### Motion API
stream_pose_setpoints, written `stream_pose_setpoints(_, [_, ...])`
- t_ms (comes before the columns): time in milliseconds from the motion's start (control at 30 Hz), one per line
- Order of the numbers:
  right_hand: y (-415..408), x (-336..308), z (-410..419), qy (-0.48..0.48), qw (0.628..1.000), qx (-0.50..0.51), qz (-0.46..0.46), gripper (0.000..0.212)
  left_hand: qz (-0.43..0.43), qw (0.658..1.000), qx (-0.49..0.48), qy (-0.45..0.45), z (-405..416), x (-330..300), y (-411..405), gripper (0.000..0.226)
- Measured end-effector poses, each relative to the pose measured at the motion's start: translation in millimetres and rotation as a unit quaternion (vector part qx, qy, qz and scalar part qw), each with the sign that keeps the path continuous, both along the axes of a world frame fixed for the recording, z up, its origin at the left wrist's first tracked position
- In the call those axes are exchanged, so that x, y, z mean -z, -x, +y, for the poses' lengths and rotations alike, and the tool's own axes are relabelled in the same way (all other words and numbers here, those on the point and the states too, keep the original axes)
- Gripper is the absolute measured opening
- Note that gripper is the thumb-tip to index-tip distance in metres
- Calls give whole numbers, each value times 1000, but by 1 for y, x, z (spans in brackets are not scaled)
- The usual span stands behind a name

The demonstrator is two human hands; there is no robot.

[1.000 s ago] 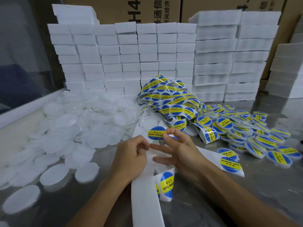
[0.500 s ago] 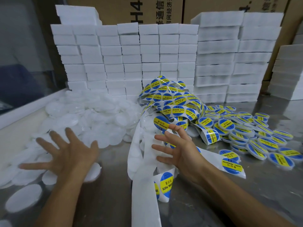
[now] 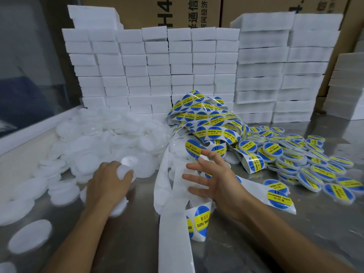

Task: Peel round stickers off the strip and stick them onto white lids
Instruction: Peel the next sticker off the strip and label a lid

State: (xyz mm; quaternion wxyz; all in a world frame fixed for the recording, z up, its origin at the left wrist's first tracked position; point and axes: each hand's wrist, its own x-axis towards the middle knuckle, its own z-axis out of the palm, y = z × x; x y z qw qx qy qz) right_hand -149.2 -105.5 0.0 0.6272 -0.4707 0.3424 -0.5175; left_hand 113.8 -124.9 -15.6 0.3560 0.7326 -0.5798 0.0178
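Step in hand: bringing lid to sticker. Left hand (image 3: 110, 179) curls around white lid (image 3: 124, 172), beside lid pile. Right hand (image 3: 214, 177), fingers spread, carries peeled round sticker (image 3: 193, 147) on fingertip, above strip (image 3: 173, 213). Next, likely: press sticker centred on lid.

A peeled round blue-and-yellow sticker (image 3: 193, 148) stands on a fingertip above the white strip (image 3: 173, 223), which trails toward the near edge. Plain white lids (image 3: 102, 140) lie heaped left; one lid (image 3: 124, 171) is held.
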Motion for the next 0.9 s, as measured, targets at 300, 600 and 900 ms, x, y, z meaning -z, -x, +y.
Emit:
stream_pose_setpoints(300, [0, 0, 0, -5, 1000, 8, 17, 50, 38, 994, 18, 105, 0, -8, 18, 17])
stream_pose_setpoints(600, [1, 3, 1, 18, 999, 24, 23, 31, 114, 964, 131, 203, 10, -18, 52, 3])
stream_pose_setpoints(900, [-1, 7, -1, 57, 998, 24, 25, 63, 454, 852, 233, 119, 19, -32, 82, 11])
